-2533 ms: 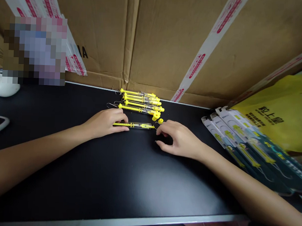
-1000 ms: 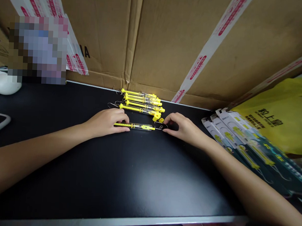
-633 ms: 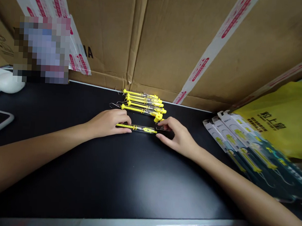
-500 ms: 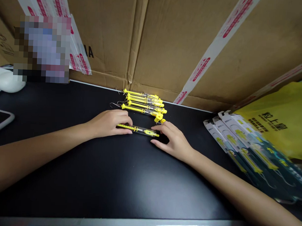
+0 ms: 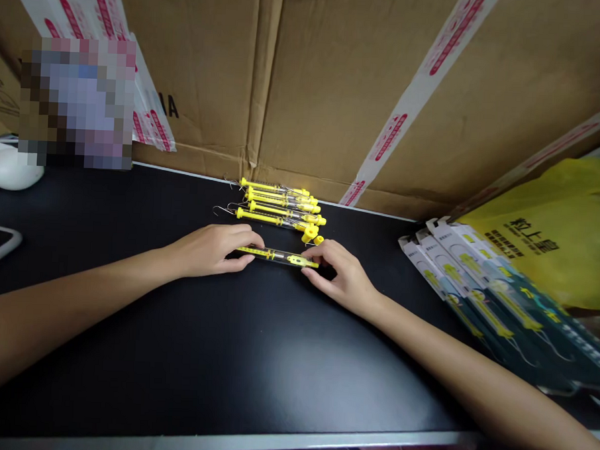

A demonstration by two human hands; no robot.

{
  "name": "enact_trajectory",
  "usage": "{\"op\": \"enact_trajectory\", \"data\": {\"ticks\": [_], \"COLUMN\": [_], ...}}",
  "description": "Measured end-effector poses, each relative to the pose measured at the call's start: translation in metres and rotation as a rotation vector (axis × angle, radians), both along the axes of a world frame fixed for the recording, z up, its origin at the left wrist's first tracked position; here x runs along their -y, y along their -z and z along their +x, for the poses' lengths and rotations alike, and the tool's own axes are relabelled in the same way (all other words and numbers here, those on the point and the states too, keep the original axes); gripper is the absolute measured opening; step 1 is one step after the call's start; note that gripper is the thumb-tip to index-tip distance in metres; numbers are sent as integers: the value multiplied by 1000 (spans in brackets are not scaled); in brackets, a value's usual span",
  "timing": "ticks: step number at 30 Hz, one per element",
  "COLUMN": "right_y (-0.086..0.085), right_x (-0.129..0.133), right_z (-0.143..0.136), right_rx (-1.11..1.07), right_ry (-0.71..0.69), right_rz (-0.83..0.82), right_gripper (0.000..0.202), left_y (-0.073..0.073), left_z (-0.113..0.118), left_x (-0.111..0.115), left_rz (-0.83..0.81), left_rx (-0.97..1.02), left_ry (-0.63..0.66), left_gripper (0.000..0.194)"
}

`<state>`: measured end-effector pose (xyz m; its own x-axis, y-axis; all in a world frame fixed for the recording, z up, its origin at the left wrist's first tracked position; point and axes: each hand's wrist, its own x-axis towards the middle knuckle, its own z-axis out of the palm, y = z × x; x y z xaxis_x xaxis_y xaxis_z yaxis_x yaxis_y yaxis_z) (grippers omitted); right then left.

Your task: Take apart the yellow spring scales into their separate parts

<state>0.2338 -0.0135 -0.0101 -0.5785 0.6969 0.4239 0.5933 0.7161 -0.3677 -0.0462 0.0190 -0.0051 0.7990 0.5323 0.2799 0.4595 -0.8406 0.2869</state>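
A clear tubular spring scale (image 5: 277, 256) with yellow inner parts lies crosswise between my hands, just above or on the black tabletop. My left hand (image 5: 223, 248) is closed around its left end, hiding that end. At the opposite end, my right hand (image 5: 345, 275) pinches the tube near its yellow tip with thumb and fingers. Beyond them several more spring scales (image 5: 268, 217) lie side by side, hooks pointing left. Two loose yellow caps, one of them a larger cap (image 5: 309, 234), rest just past my right fingertips.
Printed spring scale boxes (image 5: 481, 286) stand in a row at the right, before a yellow bag (image 5: 528, 228). A large cardboard box (image 5: 316, 86) walls off the back. A white-edged device (image 5: 1, 245) and a white rounded object (image 5: 17, 168) sit at the left.
My right fingers have closed onto the right end of the spring scale, where they were more spread before. My left fingers have shifted slightly on the tube. The view has moved a little.
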Motion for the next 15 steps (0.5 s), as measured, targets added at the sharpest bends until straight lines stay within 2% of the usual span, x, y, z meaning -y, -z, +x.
{"op": "enact_trajectory", "data": {"ticks": [8, 15], "right_y": [2, 2], "right_x": [-3, -2], "right_z": [3, 3], "right_rx": [-37, -77], "right_ry": [2, -6], "right_rz": [-4, -13], "right_gripper": [13, 12], "left_y": [2, 5], "left_z": [-1, -1], "left_x": [1, 0], "left_rz": [78, 80], "left_rx": [-108, -48], "left_ry": [-44, -38], "left_gripper": [30, 30]}}
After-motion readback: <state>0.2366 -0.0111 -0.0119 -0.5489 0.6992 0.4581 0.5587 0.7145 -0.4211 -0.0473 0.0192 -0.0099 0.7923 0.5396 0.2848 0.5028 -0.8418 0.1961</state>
